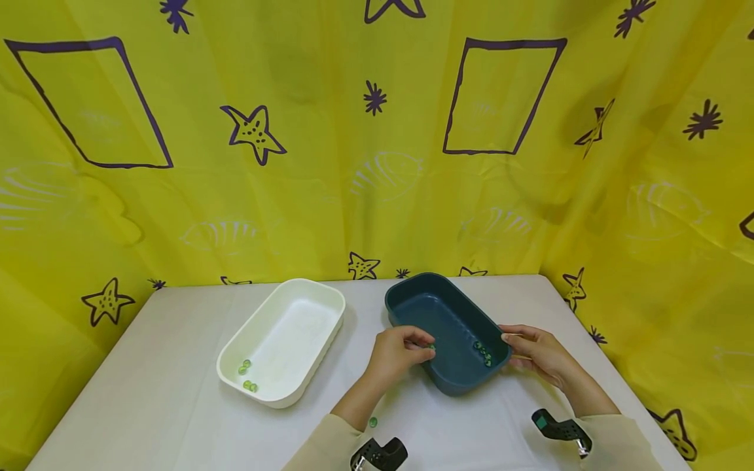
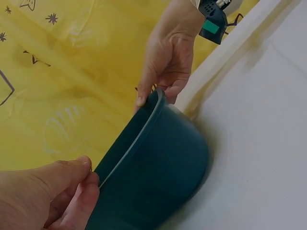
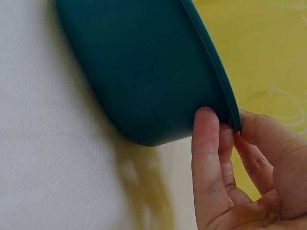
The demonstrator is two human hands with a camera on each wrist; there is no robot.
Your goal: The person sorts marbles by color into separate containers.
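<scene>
A dark teal tray (image 1: 448,386) stands on the right half of the table, with several green marbles (image 1: 484,353) along its right inner side. My right hand (image 1: 544,356) grips the tray's rim at the right corner, thumb on top and fingers against the outer wall; the right wrist view shows these fingers (image 3: 207,143) closely. Over the tray's left edge, my left hand (image 1: 396,353) pinches a small green marble (image 1: 432,348) between thumb and fingertips. In the left wrist view that hand's fingers (image 2: 72,177) are beside the rim, the marble mostly hidden.
To the left stands a cream-white tray (image 1: 318,360) with several light-green marbles (image 1: 250,386) at its near end. One loose green marble (image 1: 373,422) lies on the white-covered table (image 1: 147,405) near my left wrist. A yellow patterned curtain (image 1: 318,196) hangs behind and at both sides.
</scene>
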